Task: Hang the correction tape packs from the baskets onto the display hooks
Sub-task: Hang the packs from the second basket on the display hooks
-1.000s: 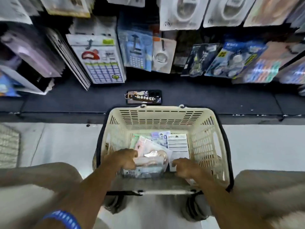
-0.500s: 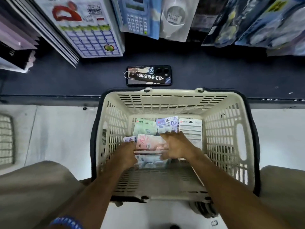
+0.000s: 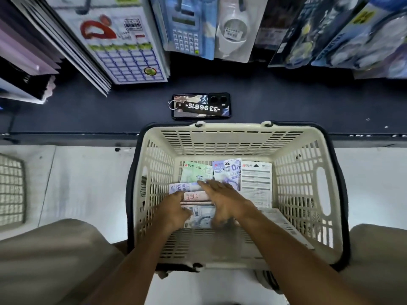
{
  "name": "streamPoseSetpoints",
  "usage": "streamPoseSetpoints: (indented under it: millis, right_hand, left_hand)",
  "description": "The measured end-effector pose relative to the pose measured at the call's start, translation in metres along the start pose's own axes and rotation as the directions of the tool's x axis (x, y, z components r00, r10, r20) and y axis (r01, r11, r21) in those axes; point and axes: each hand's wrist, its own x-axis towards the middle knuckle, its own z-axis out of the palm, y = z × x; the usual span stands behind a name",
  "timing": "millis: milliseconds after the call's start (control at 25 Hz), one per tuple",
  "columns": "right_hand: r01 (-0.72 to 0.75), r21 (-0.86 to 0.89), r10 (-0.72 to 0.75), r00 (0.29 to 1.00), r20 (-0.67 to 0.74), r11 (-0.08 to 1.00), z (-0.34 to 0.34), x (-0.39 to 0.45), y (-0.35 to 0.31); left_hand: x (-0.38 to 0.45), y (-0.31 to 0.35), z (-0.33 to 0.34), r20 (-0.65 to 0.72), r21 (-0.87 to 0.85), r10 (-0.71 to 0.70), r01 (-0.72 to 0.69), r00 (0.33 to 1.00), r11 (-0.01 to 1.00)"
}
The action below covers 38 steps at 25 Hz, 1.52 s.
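Observation:
A cream plastic basket (image 3: pixel 308 190) stands on the floor between my knees, with several flat correction tape packs on its bottom. A green pack (image 3: pixel 195 172), a purple pack (image 3: pixel 229 171) and a white-backed pack (image 3: pixel 256 183) lie at the far end. My left hand (image 3: pixel 174 211) grips the left edge of a small stack of packs (image 3: pixel 196 195), thumb on top. My right hand (image 3: pixel 222 199) lies flat over the same stack, fingers spread and stretched toward the green pack. It is blurred with motion.
A phone with a numbered key tag (image 3: pixel 200 106) lies on the dark shelf ledge (image 3: pixel 88 111) just beyond the basket. Carded goods hang above it, among them calculator packs (image 3: pixel 187 29). A second basket (image 3: pixel 11 190) shows at the left edge.
The camera has dropped closer to the basket. My right hand moved from the basket's near right side across onto the stack, and my left hand shifted forward to the stack's left edge.

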Motion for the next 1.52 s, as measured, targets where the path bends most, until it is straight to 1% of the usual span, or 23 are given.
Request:
streamPoseSetpoints:
  millis: [120, 200, 280, 360, 440, 520, 600, 640, 680, 720, 760, 800, 840, 880, 960, 1000, 1120, 1160, 1200, 1280, 1320, 1440, 1520]
  right_hand:
    - [-0.018, -0.049, 0.016, 0.999, -0.033, 0.999, -0.017, 0.007, 0.0]
    - [-0.019, -0.076, 0.017, 1.0, -0.026, 0.997, -0.018, 0.006, 0.002]
    - [-0.064, 0.064, 0.059, 0.996, 0.064, 0.996, -0.008, 0.006, 0.002]
    - [-0.098, 0.133, 0.075, 0.983, 0.167, 0.986, -0.002, 0.007, -0.002]
    - [-0.097, 0.178, 0.066, 0.983, 0.173, 0.979, -0.002, 0.006, -0.001]
    - [-0.126, 0.306, 0.095, 0.989, 0.113, 0.944, -0.012, -0.006, 0.011]
    - [-0.138, 0.547, 0.144, 0.989, 0.032, 0.826, -0.029, -0.031, 0.027]
    - [-0.114, 0.685, 0.171, 0.985, -0.015, 0.72, -0.04, -0.046, 0.036]
    - [-0.071, 0.795, 0.189, 0.98, -0.056, 0.603, -0.055, -0.064, 0.041]
    - [-0.025, 0.858, 0.183, 0.98, -0.081, 0.513, -0.071, -0.081, 0.042]
    - [0.009, 0.885, 0.148, 0.985, -0.088, 0.466, -0.088, -0.099, 0.04]
    - [0.03, 0.894, 0.097, 0.992, -0.082, 0.446, -0.104, -0.117, 0.035]
    - [0.049, 0.896, 0.056, 0.995, -0.083, 0.441, -0.118, -0.134, 0.03]
    - [0.072, 0.898, 0.04, 0.994, -0.099, 0.434, -0.128, -0.151, 0.026]
    - [0.135, 0.916, 0.065, 0.983, -0.172, 0.378, -0.145, -0.184, 0.019]
    - [0.175, 0.918, 0.117, 0.966, -0.23, 0.356, -0.152, -0.199, 0.015]
    - [0.259, 0.896, 0.383, 0.835, -0.395, 0.36, -0.168, -0.245, -0.002]
    - [0.263, 0.895, 0.431, 0.804, -0.409, 0.359, -0.171, -0.258, -0.007]
    - [0.273, 0.899, 0.437, 0.801, -0.41, 0.343, -0.172, -0.271, -0.013]
    - [0.339, 0.909, 0.417, 0.81, -0.412, 0.241, -0.175, -0.292, -0.023]
    - [0.402, 0.9, 0.437, 0.789, -0.433, 0.168, -0.177, -0.298, -0.027]
    - [0.604, 0.795, 0.56, 0.68, -0.473, -0.062, -0.186, -0.312, -0.038]
    - [0.693, 0.707, 0.619, 0.618, -0.484, -0.138, -0.191, -0.317, -0.048]
  left_hand:
    - [0.003, 0.004, -0.005, -0.033, -0.168, -0.074, 0.068, 0.997, 0.983]
    - [0.009, 0.007, -0.011, -0.095, -0.215, -0.091, 0.068, 0.991, 0.974]
    - [0.011, 0.009, -0.014, -0.189, -0.262, -0.087, 0.035, 0.978, 0.965]
    - [0.006, 0.011, -0.017, -0.251, -0.288, -0.086, 0.01, 0.964, 0.957]
    - [-0.001, 0.014, -0.021, -0.289, -0.301, -0.075, -0.016, 0.955, 0.954]
    - [-0.005, 0.02, -0.025, -0.337, -0.402, -0.091, -0.056, 0.937, 0.914]
    - [-0.009, 0.03, -0.033, -0.365, -0.58, -0.212, -0.044, 0.906, 0.813]
    - [-0.012, 0.036, -0.038, -0.341, -0.668, -0.295, -0.01, 0.893, 0.744]
    - [-0.016, 0.045, -0.042, -0.263, -0.754, -0.334, 0.024, 0.905, 0.657]
    - [-0.021, 0.056, -0.045, -0.13, -0.833, -0.278, 0.048, 0.952, 0.551]
    - [-0.026, 0.069, -0.048, 0.013, -0.894, -0.115, 0.063, 0.993, 0.443]
    - [-0.033, 0.083, -0.051, 0.119, -0.931, 0.08, 0.083, 0.99, 0.356]
    - [-0.041, 0.097, -0.054, 0.167, -0.949, 0.219, 0.096, 0.961, 0.3]
    - [-0.05, 0.11, -0.057, 0.185, -0.963, 0.314, 0.109, 0.931, 0.245]
    - [-0.069, 0.132, -0.061, 0.197, -0.978, 0.42, 0.149, 0.886, 0.143]
    - [-0.078, 0.143, -0.061, 0.201, -0.98, 0.452, 0.174, 0.869, 0.101]
    - [-0.114, 0.189, -0.07, 0.146, -0.987, 0.433, 0.163, 0.889, -0.001]
    - [-0.124, 0.205, -0.075, 0.132, -0.989, 0.417, 0.149, 0.899, -0.008]
    - [-0.133, 0.219, -0.082, 0.128, -0.99, 0.41, 0.14, 0.903, -0.001]
    - [-0.152, 0.24, -0.102, 0.101, -0.995, 0.412, 0.096, 0.906, 0.034]
    - [-0.163, 0.247, -0.112, 0.087, -0.996, 0.422, 0.067, 0.903, 0.061]
    - [-0.201, 0.264, -0.135, 0.053, -0.989, 0.509, -0.025, 0.859, 0.145]
    - [-0.219, 0.268, -0.145, 0.013, -0.981, 0.566, -0.098, 0.825, 0.165]
